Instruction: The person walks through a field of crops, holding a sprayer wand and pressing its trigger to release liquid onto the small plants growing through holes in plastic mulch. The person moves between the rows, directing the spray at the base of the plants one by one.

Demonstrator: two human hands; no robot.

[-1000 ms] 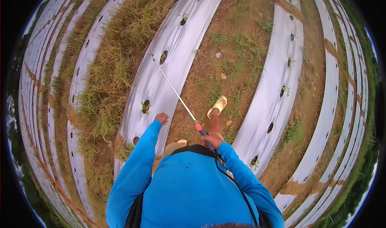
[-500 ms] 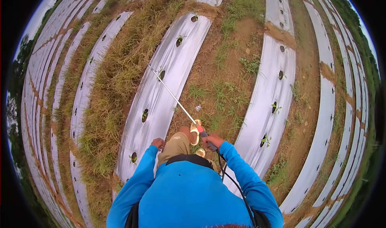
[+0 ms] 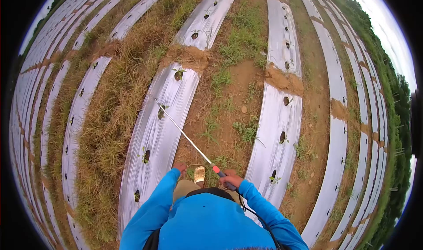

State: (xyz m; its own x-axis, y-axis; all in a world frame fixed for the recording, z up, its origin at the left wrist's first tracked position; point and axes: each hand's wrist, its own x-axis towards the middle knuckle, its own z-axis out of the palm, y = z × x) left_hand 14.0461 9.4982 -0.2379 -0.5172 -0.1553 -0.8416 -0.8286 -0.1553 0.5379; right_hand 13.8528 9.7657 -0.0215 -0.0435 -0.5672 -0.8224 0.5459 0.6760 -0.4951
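My right hand (image 3: 231,178) is wrapped round the dark handle of a spray wand (image 3: 189,140), which has a red part near the grip and a black hose behind. The wand's long pale tube points forward and left, its tip over the plastic-covered bed (image 3: 156,131), beside a planting hole with a green seedling (image 3: 162,112). Close to my left thigh, at the bed's right edge, is my left hand (image 3: 179,167); its fingers are too small to make out clearly.
Another plastic-covered bed (image 3: 275,140) with seedlings runs on the right. Between the beds lies a soil path (image 3: 238,87) with weeds. Dry grass (image 3: 110,126) grows at the left. Soil mounds (image 3: 187,58) cross the beds ahead. One yellowish clog (image 3: 199,174) shows below.
The view has moved forward along the beds, and soil mounds have come closer. The wand's tip has passed to a different planting hole. My feet have changed position; my right hand keeps its grip.
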